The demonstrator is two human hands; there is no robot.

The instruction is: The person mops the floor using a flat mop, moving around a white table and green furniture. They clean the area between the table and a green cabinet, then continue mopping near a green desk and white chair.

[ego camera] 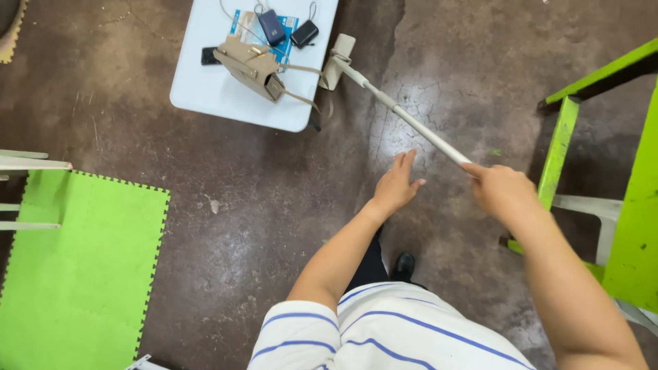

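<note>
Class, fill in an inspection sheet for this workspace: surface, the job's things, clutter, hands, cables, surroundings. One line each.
Surface: dark, stained concrete floor, cracked in places.
Job's things: long pale pole held slanted, its pale head beside the white table.
Clutter: on the table, a tan strap bag, two small dark pouches, a blue card and a flat black item.
Hands: right hand closed on the pole's near end; left hand open, fingers spread, just short of the pole.
Cables: thin white cord on the table.
Surroundings: green foam mat one side, green frame the other.
</note>
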